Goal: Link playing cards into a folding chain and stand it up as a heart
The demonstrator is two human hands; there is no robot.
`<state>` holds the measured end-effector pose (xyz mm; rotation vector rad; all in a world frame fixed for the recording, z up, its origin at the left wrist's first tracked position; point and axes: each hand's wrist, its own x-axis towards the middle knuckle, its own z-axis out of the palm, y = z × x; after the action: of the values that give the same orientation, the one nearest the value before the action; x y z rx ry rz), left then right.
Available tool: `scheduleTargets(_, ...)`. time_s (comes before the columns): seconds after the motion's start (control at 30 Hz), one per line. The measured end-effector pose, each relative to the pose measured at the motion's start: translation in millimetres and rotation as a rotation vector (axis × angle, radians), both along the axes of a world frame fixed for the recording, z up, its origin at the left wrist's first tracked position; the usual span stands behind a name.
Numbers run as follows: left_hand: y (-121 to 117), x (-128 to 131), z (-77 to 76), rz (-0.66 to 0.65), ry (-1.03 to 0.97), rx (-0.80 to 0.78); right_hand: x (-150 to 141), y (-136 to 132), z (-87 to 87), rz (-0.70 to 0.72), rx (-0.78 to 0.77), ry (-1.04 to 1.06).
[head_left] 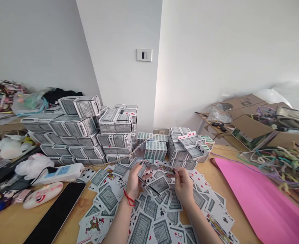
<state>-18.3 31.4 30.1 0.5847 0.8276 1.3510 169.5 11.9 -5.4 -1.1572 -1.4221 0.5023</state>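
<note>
My left hand, with a red string bracelet at the wrist, has its fingers closed on a playing card seen back side up. A slim dark pointed tool sticks out from beneath that palm; its kind and whether I grip it cannot be made out. To its right, my right hand pinches the edge of another playing card, tilted so its face partly shows. Below both hands, loose playing cards lie scattered, some face up and some face down.
Stacked blocks made of cards stand at the back left. Green-patterned boxes and another card stack sit behind my hands. A black phone-like slab and power strip lie left; a pink sheet lies right.
</note>
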Motion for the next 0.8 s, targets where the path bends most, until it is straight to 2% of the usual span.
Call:
scheduleTargets(0.23, 1.6, -1.0, -3.7, 0.006, -0.005, 0.004, 3.4, -0.8, -1.3, -0.042, -0.004, -0.210)
scheduleTargets(0.43, 2.3, 0.1, -6.5, -0.003, 0.038, 0.025, 7.6, -1.2, -2.0, -0.043, 0.101, -0.372)
scheduleTargets(0.6, 2.1, 2.9, -4.4, -0.002, 0.071, 0.012, 7.5, -1.6, -1.1, -0.009, 0.126, -0.409)
scheduleTargets(0.8, 2.2, 6.2, -4.1, -0.061, 0.143, 0.044, 2.2, -2.4, -1.3, 0.010, 0.119, -0.399)
